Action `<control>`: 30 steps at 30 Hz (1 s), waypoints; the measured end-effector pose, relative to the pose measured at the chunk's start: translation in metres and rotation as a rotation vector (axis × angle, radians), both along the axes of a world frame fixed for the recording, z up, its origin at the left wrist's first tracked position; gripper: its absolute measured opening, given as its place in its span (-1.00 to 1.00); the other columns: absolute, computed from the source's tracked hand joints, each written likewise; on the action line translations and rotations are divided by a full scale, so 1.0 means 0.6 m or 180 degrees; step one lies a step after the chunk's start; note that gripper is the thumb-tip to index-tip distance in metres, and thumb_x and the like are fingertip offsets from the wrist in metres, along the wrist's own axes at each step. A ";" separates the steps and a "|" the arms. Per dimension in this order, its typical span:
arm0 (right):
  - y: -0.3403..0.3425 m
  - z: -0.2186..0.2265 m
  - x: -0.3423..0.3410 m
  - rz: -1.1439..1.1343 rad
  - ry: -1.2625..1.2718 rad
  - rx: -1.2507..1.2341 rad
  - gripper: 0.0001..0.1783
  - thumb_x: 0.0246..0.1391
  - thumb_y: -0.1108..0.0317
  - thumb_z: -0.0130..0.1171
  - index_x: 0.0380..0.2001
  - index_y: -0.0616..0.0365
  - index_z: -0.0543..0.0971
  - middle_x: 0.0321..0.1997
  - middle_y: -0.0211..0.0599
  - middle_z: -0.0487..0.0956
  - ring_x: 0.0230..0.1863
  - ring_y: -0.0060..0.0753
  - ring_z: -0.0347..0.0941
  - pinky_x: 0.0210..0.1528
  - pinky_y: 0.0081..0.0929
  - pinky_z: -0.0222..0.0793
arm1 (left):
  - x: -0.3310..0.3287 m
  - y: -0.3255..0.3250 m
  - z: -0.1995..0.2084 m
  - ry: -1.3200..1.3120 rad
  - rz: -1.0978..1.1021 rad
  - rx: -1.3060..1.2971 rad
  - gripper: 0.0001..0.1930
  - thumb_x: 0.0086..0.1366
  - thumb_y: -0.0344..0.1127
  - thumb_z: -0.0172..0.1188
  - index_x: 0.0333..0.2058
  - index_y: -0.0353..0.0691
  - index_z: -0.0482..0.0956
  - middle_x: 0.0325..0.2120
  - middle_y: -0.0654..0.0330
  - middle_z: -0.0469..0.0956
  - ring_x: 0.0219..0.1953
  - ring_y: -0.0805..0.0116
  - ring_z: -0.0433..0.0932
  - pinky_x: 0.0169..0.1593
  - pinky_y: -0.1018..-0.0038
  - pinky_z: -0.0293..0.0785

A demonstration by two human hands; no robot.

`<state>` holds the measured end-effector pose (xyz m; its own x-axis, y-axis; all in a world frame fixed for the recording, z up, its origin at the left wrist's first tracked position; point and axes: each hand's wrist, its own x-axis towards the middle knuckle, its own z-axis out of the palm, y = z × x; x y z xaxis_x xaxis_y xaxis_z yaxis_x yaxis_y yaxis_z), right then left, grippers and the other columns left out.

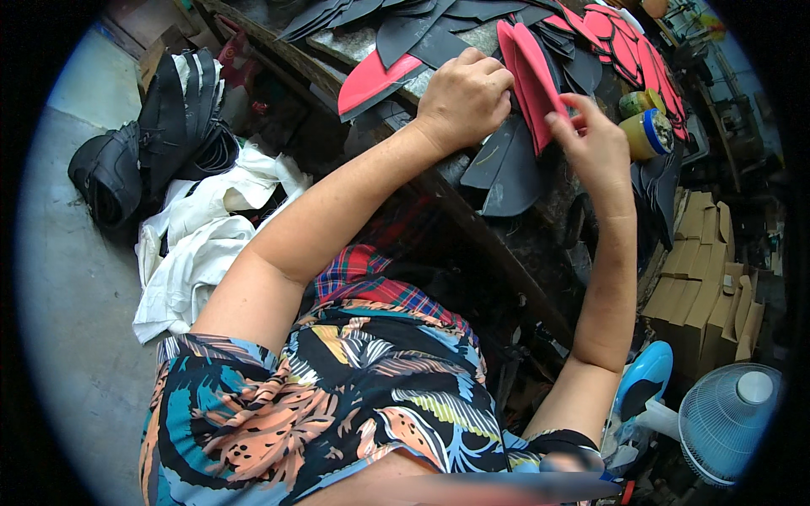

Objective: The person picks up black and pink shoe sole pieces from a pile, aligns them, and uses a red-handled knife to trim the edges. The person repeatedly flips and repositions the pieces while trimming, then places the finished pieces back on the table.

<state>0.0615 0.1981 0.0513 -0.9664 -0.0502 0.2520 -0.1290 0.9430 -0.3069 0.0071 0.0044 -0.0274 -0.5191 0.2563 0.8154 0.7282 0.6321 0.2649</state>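
Note:
My right hand (pixel 597 150) pinches the lower right edge of some upright pink-red, leaf-shaped flat pieces (pixel 530 84) between thumb and fingers. The pieces stand close together, slightly fanned apart at the top. Just to their left, my left hand (pixel 467 97) is closed with its fingers curled under; whatever it may hold is hidden. Another pink piece with a black border (pixel 375 83) lies left of that hand. Below both hands, dark grey flat cut pieces (pixel 512 173) overlap at the edge of the worktable (pixel 485 232).
Black pieces (pixel 422 42) and pink pieces with black edges (pixel 637 51) cover the table's far side. A blue-rimmed jar (pixel 647 133) stands right of my right hand. White cloth (pixel 211 244) and black rolled material (pixel 139 156) lie left. Cardboard (pixel 696 278) and a fan (pixel 730 422) are at right.

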 end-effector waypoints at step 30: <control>0.023 -0.032 -0.008 -0.0256 0.0162 0.0870 -0.53 0.08 0.22 0.09 0.06 0.14 0.41 -0.22 0.16 0.63 -0.16 0.23 0.57 -0.04 0.03 0.45 | 0.001 0.001 -0.001 -0.0059 0.0031 -0.0046 -0.94 0.11 -0.37 0.22 -0.43 -0.18 0.60 -0.33 0.25 0.63 -0.17 0.19 0.56 -0.08 0.33 0.52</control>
